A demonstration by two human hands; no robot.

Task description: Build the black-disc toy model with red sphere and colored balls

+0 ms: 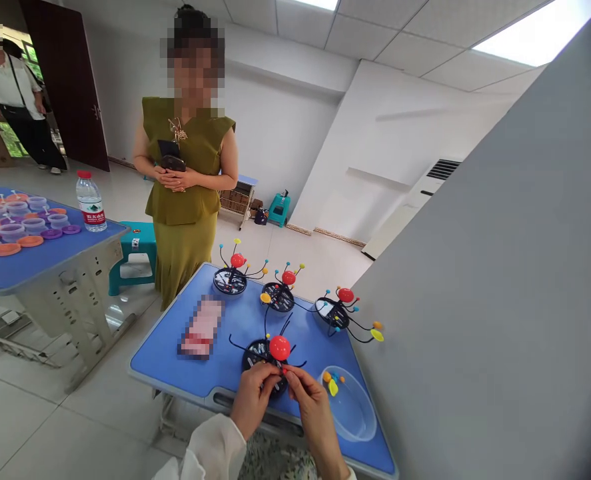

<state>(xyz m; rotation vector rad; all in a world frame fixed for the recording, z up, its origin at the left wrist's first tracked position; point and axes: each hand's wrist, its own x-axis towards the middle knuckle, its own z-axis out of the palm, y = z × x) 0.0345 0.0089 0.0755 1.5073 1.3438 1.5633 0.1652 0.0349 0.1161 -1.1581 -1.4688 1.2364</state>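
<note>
Near the front of the blue table sits a black round base (255, 352) with a large red ball (280, 347) above it and bare black arms spreading outward. My left hand (256, 393) is at the base's near side, thumb and fingers pinched at a black arm. Beside it, my right hand (308, 397) pinches a small red bead (284, 371) below the large ball. The fingertips of both hands nearly meet. To the right, a clear oval tray (351, 415) holds several small yellow, orange and blue pieces.
Three similar models (230, 281) (277, 297) (332, 314) with coloured tips stand along the table's far side. A pixelated pink item (202, 327) lies left. A person in green (188, 167) stands beyond the table. Another table (40, 257) holds cups and a bottle (91, 203).
</note>
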